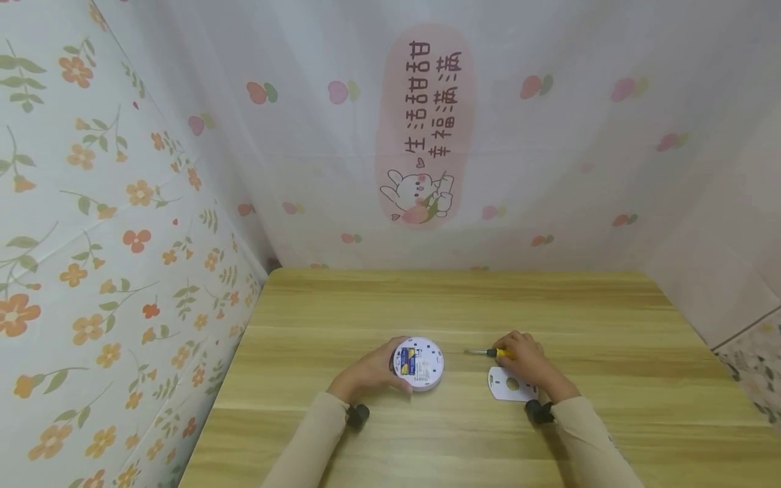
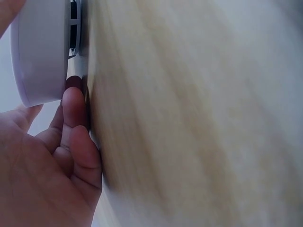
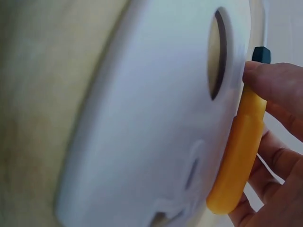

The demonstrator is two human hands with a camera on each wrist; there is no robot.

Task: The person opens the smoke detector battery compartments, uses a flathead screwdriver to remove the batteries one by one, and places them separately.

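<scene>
My left hand (image 1: 373,370) grips a round white smoke detector (image 1: 429,366) by its left side, thumb at the near edge. Its back faces up, showing a blue and yellow battery (image 1: 408,361) in a recess and a printed label. In the left wrist view the smoke detector's white side wall (image 2: 42,52) stands close to the wood, with fingertips curled under its edge. My right hand (image 1: 528,359) pinches a screwdriver (image 3: 239,156) by its yellow handle, the shaft pointing left toward the smoke detector. Partly under that hand lies a white mounting plate (image 1: 502,388) with a round hole.
Both hands work over a wood-grain table (image 1: 342,305). A floral curtain (image 1: 140,237) hangs along the left, and a printed cloth (image 1: 317,156) covers the back. Each wrist carries a small black camera, such as the left one (image 1: 357,415).
</scene>
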